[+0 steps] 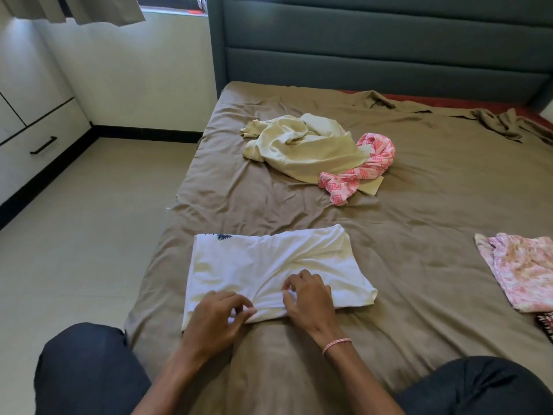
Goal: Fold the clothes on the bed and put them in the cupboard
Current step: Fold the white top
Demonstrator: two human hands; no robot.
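So, early days: the person's left hand point(215, 316) and right hand point(311, 298) both pinch the near hem of a half-folded white shirt point(269, 262) by the bed's point(419, 229) left edge. A cream garment point(299, 145) and pink scarf point(359, 172) lie crumpled mid-bed. A floral piece point(520, 268) at the right edge looks folded. The cupboard point(45, 127) trips probably all remain.

We see a beige curtain point(83, 10) hanging at the upper left, above a cream wall point(134, 70) with a black skirting board point(149, 133) along its foot, meeting a pale tiled floor point(89, 229).
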